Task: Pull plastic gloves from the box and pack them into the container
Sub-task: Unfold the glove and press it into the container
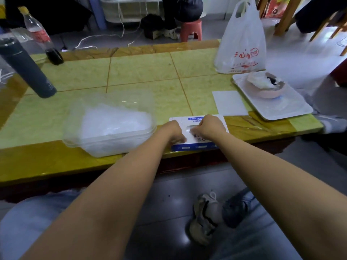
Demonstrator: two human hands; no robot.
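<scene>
- head cam: a person seated at a green-tiled table (pixel 142 72) works a glove box (pixel 197 146) lying flat at the near edge, both forearms stretched out to it.
- right hand (pixel 211 125) sits over the slot in the box top, fingers curled in and apparently pinching a pale glove (pixel 189 130) that shows at the opening.
- left hand (pixel 174 135) lies on the box's left part w/ fingers curled under. it looks to be steadying the box, but whether it grips anything can't be told.
- clear container (pixel 154 128) stands just left of the box, near but not touching. it already holds a loose heap of packed gloves (pixel 112 121) up to abt the rim.
- elsewhere on the table: dark flask (pixel 28 68) far left, white carrier bag (pixel 242 44) and a tray (pixel 293 109) w/ a bowl (pixel 268 87) to the right, all well apart from the work.
- step in hand, by the look of it: drawing the next glove out.
- to do it well: keep the left hand's weight on the box so it doesn't lift or slide off the edge. pull straight up & slowly so only one glove comes. then carry it left and press it down into the heap, since the thin film will likely spring back over the rim.
</scene>
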